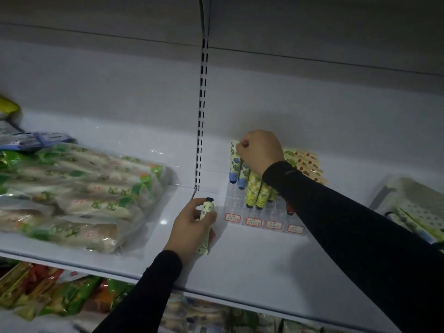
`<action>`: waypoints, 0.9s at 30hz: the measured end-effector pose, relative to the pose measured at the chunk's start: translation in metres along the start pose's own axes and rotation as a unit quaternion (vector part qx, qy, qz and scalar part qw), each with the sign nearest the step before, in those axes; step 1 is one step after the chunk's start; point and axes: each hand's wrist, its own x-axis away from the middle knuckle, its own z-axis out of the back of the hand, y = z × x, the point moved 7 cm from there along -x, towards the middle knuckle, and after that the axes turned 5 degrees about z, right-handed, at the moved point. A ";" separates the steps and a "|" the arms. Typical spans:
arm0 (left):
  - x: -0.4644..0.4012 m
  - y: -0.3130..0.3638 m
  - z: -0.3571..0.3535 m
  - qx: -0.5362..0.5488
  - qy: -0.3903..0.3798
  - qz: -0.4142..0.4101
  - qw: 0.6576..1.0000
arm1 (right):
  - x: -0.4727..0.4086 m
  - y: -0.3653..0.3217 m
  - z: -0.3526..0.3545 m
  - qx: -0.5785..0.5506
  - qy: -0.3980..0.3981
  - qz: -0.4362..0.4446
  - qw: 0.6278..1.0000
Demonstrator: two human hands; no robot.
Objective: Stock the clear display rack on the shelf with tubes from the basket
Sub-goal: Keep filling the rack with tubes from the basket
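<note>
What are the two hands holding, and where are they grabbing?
The left hand grips a pale green tube around its middle. The right hand pinches the top end of a blue-flowered tube in the rack.

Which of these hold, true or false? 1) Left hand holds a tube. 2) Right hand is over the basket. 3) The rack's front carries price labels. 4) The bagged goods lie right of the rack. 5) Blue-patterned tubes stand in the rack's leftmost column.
1) True: the left hand grips a tube with a dark cap.
2) False: the right hand is at the back of the clear rack, fingers curled at a blue-patterned tube; the basket sits far right.
3) True: red-bordered labels.
4) False: the bagged goods lie left.
5) True.
</note>
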 end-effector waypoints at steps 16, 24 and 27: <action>0.001 0.001 0.000 -0.005 -0.002 0.004 1.000 | -0.009 0.009 -0.020 0.022 -0.028 -0.021 0.999; 0.001 0.001 -0.001 -0.002 -0.005 0.006 1.000 | -0.019 0.017 -0.025 -0.009 -0.046 -0.051 0.998; 0.001 0.000 0.000 -0.006 -0.005 0.005 1.000 | -0.021 0.020 -0.027 -0.007 -0.055 -0.056 0.997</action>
